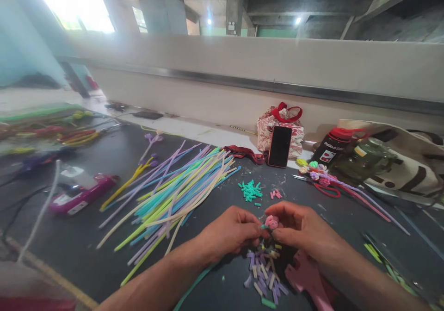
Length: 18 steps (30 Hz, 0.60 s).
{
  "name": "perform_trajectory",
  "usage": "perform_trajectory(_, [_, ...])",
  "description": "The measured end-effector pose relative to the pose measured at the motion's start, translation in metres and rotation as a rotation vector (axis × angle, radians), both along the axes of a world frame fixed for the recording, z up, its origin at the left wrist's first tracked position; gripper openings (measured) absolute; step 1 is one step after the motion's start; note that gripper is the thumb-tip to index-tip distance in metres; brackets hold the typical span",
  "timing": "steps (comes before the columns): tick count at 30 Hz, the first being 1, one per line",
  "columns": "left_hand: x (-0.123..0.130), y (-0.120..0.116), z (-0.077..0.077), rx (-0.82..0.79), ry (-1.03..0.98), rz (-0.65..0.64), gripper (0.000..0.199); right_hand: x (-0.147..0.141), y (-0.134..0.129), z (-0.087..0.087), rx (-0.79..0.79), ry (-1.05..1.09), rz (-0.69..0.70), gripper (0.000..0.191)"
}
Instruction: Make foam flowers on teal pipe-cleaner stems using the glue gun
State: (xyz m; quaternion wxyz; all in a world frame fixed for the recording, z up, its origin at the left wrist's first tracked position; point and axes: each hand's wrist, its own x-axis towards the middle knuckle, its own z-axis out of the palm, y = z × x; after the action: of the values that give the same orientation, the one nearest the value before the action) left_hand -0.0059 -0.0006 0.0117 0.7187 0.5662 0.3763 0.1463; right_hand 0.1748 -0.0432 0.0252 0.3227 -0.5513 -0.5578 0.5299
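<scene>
Between my two hands is a small pink flower [271,222] with a bit of teal at its left side. My right hand [294,223] holds the flower from the right between thumb and fingers. My left hand [239,227] pinches the teal part at the flower's base. A teal stem [196,283] runs below my left forearm. Just beneath the hands lie short purple and cream pieces [265,274]. Beyond them sit a small pile of teal pieces [250,190] and a few pink pieces [276,194].
Long pastel stems [173,195] cover the table's left middle. A magenta glue gun [83,195] lies farther left. Behind are a phone [279,146], a patterned bag [263,128] and a black bottle [331,146]. Finished flowers [317,172] and scissors [391,264] lie right; a pink tool [308,278] is near.
</scene>
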Motion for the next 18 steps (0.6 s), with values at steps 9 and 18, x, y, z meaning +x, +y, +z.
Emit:
perform_trajectory(9, [-0.005,0.001,-0.004,0.245,0.124,0.016,0.044,-0.005,-0.004,0.014,0.035,-0.141,0.054,0.023])
perform_trajectory(18, [-0.005,0.001,0.006,0.491,0.152,0.015,0.035,0.015,-0.004,0.031,0.134,-0.334,-0.001,0.012])
